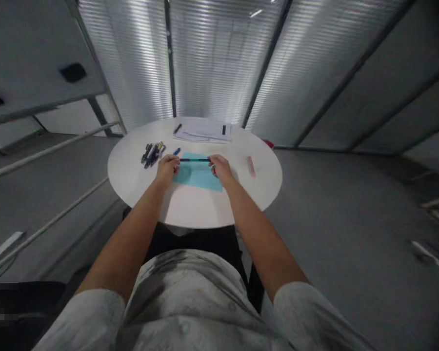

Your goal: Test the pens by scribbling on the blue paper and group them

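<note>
A round white table [190, 204] was viewed from above, with the items described from left to right. Farthest left, a loose cluster of markers [152, 153] lay near the table's edge, and a single blue pen [176, 151] rested just beside the left hand [167, 168]. That hand was closed around one end of a thin dark pen [194, 160], which was held level above a turquoise sheet [197, 174] lying flat on the table; the other end was pinched by the right hand [220, 167]. Whether the fingers were pulling the ends apart could not be told. Behind the hands, white papers [205, 131] were stacked, and to the right a pink object [250, 166] lay well apart. Several risks were judged possible — if the pen were tugged apart sharply, a cap or barrel might be flung free and sent rolling off the curved edge; the blue pen could be knocked by the left knuckles; and the turquoise sheet might be marked or dragged if an uncapped tip were lowered onto it.
</note>
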`<move>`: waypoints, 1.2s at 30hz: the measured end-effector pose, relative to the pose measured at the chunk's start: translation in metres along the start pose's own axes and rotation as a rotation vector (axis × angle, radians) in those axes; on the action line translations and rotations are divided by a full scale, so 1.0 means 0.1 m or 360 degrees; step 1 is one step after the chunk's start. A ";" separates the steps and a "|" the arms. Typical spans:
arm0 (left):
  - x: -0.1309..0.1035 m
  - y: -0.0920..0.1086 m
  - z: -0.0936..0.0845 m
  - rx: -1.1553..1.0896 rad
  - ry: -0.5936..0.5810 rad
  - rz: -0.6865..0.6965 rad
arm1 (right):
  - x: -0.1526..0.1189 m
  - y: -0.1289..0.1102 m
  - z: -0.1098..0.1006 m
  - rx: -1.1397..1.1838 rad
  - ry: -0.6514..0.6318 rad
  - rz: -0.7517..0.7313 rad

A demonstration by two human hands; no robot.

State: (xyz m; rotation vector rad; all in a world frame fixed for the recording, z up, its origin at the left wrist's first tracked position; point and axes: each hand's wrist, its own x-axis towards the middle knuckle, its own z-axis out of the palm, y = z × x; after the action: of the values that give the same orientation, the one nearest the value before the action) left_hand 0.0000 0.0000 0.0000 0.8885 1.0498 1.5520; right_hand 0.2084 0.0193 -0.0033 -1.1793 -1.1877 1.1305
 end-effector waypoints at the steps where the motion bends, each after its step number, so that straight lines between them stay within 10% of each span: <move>1: 0.00 0.00 0.00 0.0004 0.0012 -0.0006 | 0.00 0.00 0.00 -0.0011 0.0001 0.0001; 36: 0.05 -0.10 -0.03 0.0035 -0.0009 0.0079 | -0.01 -0.01 0.00 -0.0021 0.0003 -0.0014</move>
State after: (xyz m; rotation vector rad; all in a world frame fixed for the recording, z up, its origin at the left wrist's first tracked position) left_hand -0.0007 0.0049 -0.0099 0.9397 1.0497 1.5808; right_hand 0.2088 0.0185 -0.0026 -1.1834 -1.1995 1.1162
